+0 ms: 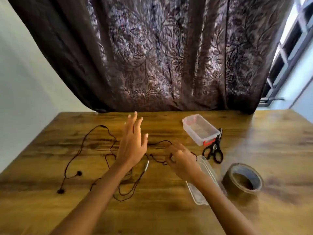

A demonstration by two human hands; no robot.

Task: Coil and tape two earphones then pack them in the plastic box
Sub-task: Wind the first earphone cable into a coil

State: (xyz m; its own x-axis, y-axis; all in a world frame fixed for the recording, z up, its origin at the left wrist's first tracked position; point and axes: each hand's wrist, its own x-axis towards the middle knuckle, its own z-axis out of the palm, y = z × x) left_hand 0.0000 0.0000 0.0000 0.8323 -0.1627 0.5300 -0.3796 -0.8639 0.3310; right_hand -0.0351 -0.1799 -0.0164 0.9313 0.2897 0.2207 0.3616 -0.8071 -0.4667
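Note:
Dark earphone cables lie spread loose over the left and middle of the wooden table, with two earbuds near the left. My left hand hovers above the cables, fingers straight and spread, holding nothing. My right hand has its fingers curled down on a stretch of cable near the table's middle and pinches it. The clear plastic box with a red clasp stands open at the back right. A roll of brown tape sits at the right.
Black scissors lie next to the box. The clear box lid lies under my right forearm. A dark patterned curtain hangs behind the table's far edge, a window at the far right.

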